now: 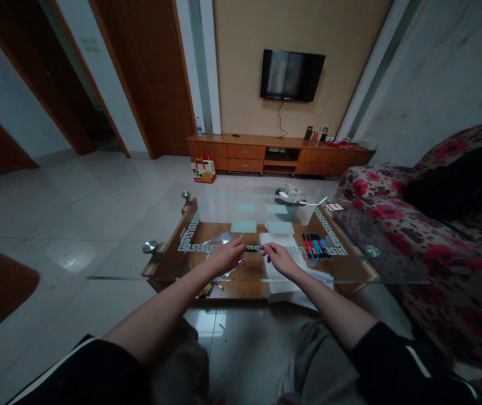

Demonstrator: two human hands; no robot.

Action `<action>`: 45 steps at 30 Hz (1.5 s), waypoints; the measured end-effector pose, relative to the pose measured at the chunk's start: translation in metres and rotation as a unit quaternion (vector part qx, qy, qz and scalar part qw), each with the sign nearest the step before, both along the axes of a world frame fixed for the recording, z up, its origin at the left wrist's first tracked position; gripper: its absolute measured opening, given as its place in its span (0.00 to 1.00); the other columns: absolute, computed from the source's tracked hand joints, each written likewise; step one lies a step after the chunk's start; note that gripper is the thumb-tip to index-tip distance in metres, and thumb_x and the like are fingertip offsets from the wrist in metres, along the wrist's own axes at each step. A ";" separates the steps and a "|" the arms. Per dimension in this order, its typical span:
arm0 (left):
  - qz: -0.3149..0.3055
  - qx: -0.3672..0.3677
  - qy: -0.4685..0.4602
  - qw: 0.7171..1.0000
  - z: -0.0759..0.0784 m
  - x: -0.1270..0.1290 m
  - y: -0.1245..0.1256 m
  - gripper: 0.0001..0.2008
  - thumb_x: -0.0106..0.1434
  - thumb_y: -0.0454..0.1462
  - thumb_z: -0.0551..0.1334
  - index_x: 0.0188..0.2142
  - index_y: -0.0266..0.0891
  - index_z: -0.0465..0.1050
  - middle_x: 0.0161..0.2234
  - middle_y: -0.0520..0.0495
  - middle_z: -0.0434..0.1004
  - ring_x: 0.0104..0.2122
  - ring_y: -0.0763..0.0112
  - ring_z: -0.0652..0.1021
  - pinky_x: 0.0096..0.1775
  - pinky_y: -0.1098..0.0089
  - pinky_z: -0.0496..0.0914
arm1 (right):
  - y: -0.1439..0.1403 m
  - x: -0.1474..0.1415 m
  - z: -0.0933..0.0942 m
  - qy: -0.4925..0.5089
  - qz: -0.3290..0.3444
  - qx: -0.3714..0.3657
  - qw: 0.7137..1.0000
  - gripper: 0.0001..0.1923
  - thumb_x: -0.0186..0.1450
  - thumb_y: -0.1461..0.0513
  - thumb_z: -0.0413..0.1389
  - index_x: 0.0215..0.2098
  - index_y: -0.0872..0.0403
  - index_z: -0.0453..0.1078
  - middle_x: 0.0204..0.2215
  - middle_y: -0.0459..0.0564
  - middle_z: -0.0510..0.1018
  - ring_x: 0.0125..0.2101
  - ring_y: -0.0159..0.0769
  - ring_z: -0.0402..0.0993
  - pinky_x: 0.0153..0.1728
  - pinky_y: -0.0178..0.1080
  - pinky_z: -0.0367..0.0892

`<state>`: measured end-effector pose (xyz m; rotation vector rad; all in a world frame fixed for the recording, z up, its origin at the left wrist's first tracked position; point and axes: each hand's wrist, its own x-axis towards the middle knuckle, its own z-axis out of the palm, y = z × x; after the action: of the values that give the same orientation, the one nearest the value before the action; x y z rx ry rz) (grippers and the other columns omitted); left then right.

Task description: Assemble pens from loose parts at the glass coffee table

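Mid-frame over the glass tabletop (160, 264), left hand (224, 257) and right hand (278, 259) each pinch one end of a pen (252, 250); more pens (316, 246) lie right.

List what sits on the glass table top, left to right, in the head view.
clear plastic bag → left hand → pen held between both hands → right hand → row of coloured pens

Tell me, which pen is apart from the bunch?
The dark pen held between the left hand and right hand; the other pens lie together on the glass table.
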<state>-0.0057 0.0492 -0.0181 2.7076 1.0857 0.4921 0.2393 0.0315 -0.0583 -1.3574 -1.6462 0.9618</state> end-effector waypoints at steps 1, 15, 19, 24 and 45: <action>-0.008 0.004 0.006 1.000 0.000 0.003 -0.001 0.12 0.68 0.36 0.56 0.49 0.42 0.71 0.42 0.44 0.71 0.41 0.65 0.74 0.43 0.68 0.70 | 0.000 -0.002 -0.001 0.009 0.009 -0.014 1.000 0.24 0.69 0.46 0.47 0.38 0.55 0.75 0.29 0.48 0.78 0.24 0.32 0.69 0.26 0.34 0.62; -0.007 0.071 0.070 0.995 0.004 0.015 -0.012 0.09 0.69 0.41 0.56 0.48 0.46 0.69 0.42 0.46 0.73 0.37 0.66 0.77 0.31 0.72 0.66 | -0.008 -0.009 0.006 0.112 0.034 -0.177 0.977 0.29 0.65 0.41 0.50 0.22 0.56 0.69 0.16 0.46 0.71 0.16 0.28 0.61 0.19 0.32 0.52; 0.004 0.084 0.082 0.993 0.005 0.014 -0.013 0.10 0.69 0.41 0.56 0.49 0.47 0.68 0.43 0.47 0.74 0.36 0.66 0.77 0.30 0.72 0.65 | -0.008 -0.010 0.006 0.121 0.031 -0.191 0.974 0.28 0.65 0.41 0.51 0.24 0.57 0.70 0.17 0.46 0.71 0.16 0.27 0.60 0.18 0.31 0.50; 0.004 0.097 0.088 0.991 0.005 0.011 -0.014 0.11 0.70 0.44 0.55 0.48 0.47 0.69 0.41 0.47 0.75 0.35 0.66 0.77 0.30 0.71 0.65 | -0.008 -0.008 0.002 0.115 0.034 -0.204 0.972 0.29 0.65 0.41 0.51 0.24 0.57 0.69 0.17 0.46 0.71 0.15 0.26 0.59 0.17 0.30 0.49; -0.013 0.125 0.079 0.989 0.004 0.011 -0.007 0.14 0.71 0.44 0.54 0.41 0.42 0.75 0.34 0.47 0.75 0.34 0.67 0.76 0.38 0.68 0.66 | -0.012 -0.012 0.007 0.145 0.011 -0.179 0.973 0.26 0.61 0.43 0.58 0.28 0.59 0.76 0.23 0.50 0.77 0.20 0.28 0.63 0.22 0.33 0.57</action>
<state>0.0054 0.0426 -0.0142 3.0197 1.0922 0.4440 0.2273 0.0199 -0.0509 -1.3510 -1.3119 1.4483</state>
